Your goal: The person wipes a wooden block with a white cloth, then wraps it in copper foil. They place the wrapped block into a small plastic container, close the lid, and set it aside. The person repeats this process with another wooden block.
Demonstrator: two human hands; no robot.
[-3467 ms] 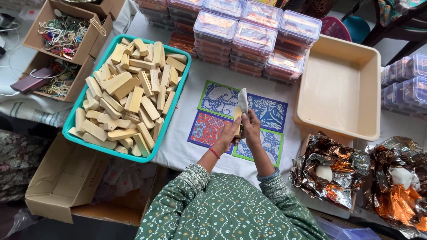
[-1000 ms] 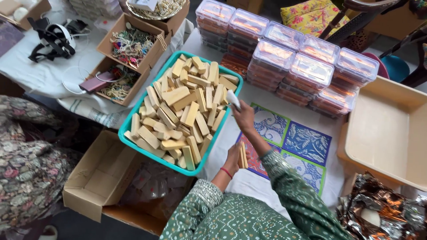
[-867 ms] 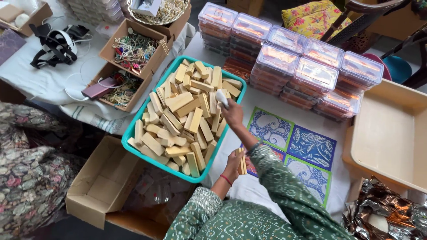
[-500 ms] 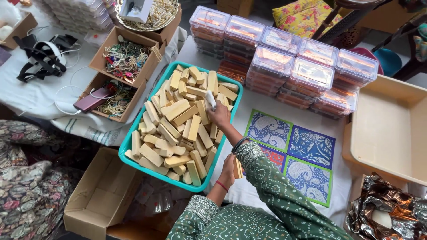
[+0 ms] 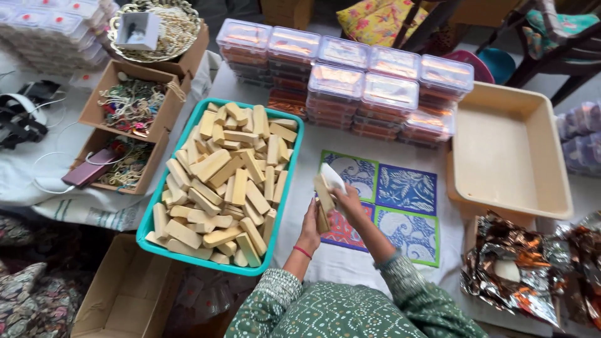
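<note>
Left: teal tray heaped with pale wooden blocks. Centre: left hand grips a small stack of blocks upright; right hand pinches a white cloth against it, above 4 patterned square cards. Behind: stacked clear lidded boxes. Right: beige tub, crumpled foil.

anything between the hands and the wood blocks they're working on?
No. The left hand already holds blocks, and the right hand, with a white cloth, is up against them. Nothing visible sits between.
</note>
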